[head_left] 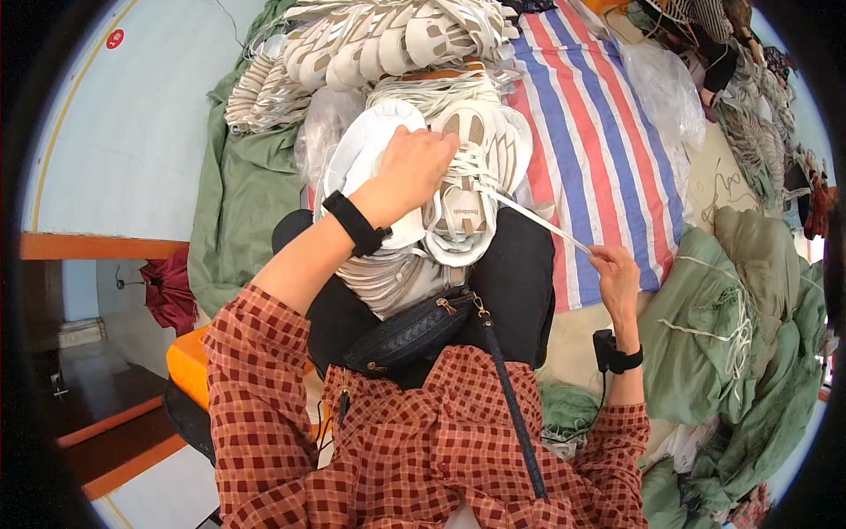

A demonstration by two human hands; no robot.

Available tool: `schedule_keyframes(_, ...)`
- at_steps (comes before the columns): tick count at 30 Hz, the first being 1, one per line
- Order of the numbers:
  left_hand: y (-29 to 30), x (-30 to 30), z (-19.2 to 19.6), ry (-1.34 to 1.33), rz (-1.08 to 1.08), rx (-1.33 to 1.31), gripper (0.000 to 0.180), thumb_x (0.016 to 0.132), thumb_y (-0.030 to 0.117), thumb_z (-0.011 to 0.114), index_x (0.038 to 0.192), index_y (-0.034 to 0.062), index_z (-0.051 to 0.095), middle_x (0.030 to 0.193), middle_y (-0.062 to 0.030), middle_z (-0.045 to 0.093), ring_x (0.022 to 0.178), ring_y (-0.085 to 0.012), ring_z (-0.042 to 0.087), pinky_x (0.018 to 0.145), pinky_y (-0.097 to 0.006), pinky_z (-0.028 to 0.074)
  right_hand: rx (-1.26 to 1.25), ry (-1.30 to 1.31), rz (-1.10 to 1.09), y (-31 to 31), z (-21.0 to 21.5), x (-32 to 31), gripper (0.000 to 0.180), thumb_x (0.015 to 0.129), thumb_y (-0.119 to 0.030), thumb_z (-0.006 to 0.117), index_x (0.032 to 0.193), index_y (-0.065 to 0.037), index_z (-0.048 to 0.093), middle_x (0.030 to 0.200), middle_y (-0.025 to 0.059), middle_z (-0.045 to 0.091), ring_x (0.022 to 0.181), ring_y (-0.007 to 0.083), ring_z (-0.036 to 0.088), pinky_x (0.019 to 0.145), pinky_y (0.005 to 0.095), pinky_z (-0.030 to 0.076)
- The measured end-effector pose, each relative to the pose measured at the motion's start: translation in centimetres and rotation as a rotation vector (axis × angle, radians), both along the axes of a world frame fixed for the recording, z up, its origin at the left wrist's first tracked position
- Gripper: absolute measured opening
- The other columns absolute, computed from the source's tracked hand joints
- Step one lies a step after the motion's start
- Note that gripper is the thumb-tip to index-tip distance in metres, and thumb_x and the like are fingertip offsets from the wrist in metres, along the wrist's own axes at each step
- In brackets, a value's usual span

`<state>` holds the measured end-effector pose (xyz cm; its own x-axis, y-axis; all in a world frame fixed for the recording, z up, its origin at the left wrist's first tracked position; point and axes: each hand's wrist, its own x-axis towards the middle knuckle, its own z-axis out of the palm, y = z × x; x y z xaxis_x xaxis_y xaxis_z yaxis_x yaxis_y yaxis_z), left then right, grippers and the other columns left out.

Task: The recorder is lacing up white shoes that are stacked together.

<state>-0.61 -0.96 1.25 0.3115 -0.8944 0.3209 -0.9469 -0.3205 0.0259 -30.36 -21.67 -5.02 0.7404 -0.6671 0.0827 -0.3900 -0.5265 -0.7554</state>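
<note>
A white and beige shoe upper [464, 207] lies on a stack of flat uppers over my lap, its tongue facing up. White laces cross its eyelets. My left hand [414, 172] is closed on the upper's left edge, its fingertips near the upper lace rows; what sits under the fingers is hidden. To the right, my right hand [617, 273] pinches the end of a white shoelace [542, 222], pulled taut from the upper. A plain white upper or lining piece [374, 132] lies just left of the laced one. More layered uppers [388, 278] show beneath.
Bundled uppers [379, 48] are piled beyond my hands. A striped sheet [599, 132] spreads at right, with green sacks [705, 326] nearer. Green cloth [242, 203] hangs at left. A black waist bag [410, 335] rests on my lap. Another person [709, 44] sits at far right.
</note>
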Motion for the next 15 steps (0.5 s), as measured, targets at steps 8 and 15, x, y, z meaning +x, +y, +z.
schedule_keyframes(8,-0.2,3.0,3.5,1.226,0.102,0.301,0.009,0.082,0.015,0.063,0.081,0.0069,0.065,0.072,0.0024,0.06,0.069,-0.0098,0.054,0.067,-0.027,0.042,-0.486,0.33,-0.236,-9.7,-0.5,-14.4,0.012,0.076,-0.005,0.061,0.087,-0.006,0.067,0.083,0.0112,0.062,0.085,0.0287,0.059,0.076,0.0362,0.046)
schedule_keyframes(15,1.4,4.4,0.6,1.737,0.24,0.135,0.009,0.084,0.018,0.065,0.088,0.0108,0.064,0.084,0.0073,0.058,0.075,-0.0039,0.048,0.072,-0.019,0.039,-0.448,0.633,-0.552,-9.1,1.9,-24.6,0.011,0.08,-0.012,0.061,0.088,-0.008,0.066,0.085,0.0107,0.062,0.081,0.0313,0.059,0.073,0.0385,0.046)
